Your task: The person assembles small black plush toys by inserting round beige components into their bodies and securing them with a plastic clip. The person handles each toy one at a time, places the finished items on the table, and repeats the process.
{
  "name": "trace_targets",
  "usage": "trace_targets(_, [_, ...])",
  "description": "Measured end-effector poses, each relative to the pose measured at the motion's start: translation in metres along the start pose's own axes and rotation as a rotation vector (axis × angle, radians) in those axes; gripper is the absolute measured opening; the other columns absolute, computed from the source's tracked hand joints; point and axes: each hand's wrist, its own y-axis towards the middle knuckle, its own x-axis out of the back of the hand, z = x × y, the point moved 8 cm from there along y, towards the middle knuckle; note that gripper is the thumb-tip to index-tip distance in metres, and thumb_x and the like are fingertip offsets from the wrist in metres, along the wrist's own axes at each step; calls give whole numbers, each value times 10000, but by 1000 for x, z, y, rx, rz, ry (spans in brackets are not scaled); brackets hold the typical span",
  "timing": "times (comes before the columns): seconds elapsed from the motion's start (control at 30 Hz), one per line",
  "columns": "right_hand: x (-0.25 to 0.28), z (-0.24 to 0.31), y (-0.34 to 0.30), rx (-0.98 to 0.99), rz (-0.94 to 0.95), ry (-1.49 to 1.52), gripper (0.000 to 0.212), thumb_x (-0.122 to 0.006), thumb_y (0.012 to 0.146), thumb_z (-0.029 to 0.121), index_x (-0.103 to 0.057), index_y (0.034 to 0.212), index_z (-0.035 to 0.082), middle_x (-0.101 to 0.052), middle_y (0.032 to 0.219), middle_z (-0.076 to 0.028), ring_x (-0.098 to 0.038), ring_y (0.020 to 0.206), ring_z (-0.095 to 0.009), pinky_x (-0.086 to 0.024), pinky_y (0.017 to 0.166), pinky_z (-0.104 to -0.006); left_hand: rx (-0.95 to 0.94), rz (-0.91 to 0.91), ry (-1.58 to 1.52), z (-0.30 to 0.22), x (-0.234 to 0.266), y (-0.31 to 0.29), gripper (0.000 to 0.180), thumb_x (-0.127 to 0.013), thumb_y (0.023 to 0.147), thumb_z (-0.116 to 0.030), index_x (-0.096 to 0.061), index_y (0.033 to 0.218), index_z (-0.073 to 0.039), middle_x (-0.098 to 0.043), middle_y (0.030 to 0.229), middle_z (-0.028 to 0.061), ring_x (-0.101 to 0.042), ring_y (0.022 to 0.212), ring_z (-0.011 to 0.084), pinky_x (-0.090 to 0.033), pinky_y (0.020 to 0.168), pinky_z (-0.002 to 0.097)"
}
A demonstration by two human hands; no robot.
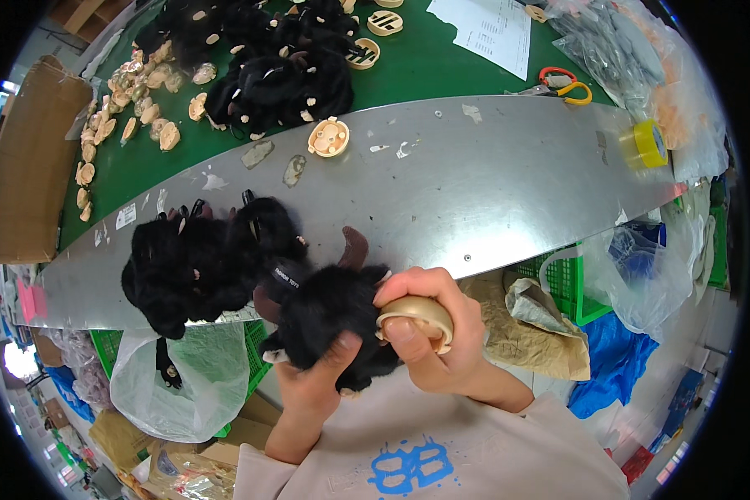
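Just off the near edge of the metal table, a black plush toy [332,312] with brown ears is held in my left hand [312,387], thumb pressed into the fur. My right hand [442,342] grips a round cream plastic piece [421,315] against the toy's right side; whether the two are joined is hidden. More black plush toys [200,258] lie together on the metal, left of my hands. Another round cream plastic piece [329,137] rests alone at the far edge of the metal strip.
Black plush toys [283,83] and small cream parts [146,100] cover the green tabletop's far left. Scissors [568,86], a paper sheet [487,33] and yellow tape [644,146] lie to the right. Under the near edge stand a plastic-lined green crate [179,383] and another green crate [567,283].
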Motion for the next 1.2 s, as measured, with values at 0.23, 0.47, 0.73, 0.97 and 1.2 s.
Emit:
trace_targets(0.23, [-3,7,5,296,-83,-337,248,-631,888,21,-541,1110,-41,-643,935,-143,-606,699,-157,-489,629,-251,-205,-63,157,-12,-7,-1,323,-724,858,-38,-622,1151,51,-670,1104,92,-612,1014,156,-462,904,287])
trace_targets(0.47, [-15,-1,15,270,-77,-283,455,-698,816,170,-519,1194,-10,-585,922,-165,-573,720,-308,-498,645,-358,-260,-66,170,-3,-4,5,181,-679,903,-65,-670,1046,46,-687,986,61,-607,901,106,-466,774,245])
trace_targets(0.73, [-10,-10,24,382,140,-474,316,-725,748,234,-650,1000,58,-569,721,-56,-517,553,-236,-457,528,-310,-68,37,-6,13,18,7,265,-678,925,-148,-657,1107,44,-675,1022,45,-596,879,83,-457,746,218])
trace_targets(0.97, [-4,-24,20,286,4,-231,284,-719,754,244,-645,930,34,-611,687,-48,-552,518,-200,-438,475,-296,166,147,-320,14,-1,10,398,-678,922,-160,-569,1257,26,-647,1187,93,-618,1105,195,-468,985,342])
trace_targets(1.2, [-5,-29,15,259,63,-121,339,-620,896,360,-644,958,28,-554,660,-42,-524,547,-207,-414,496,-315,211,159,-437,25,1,7,427,-652,952,-216,-546,1281,36,-629,1225,123,-634,1106,237,-532,916,367])
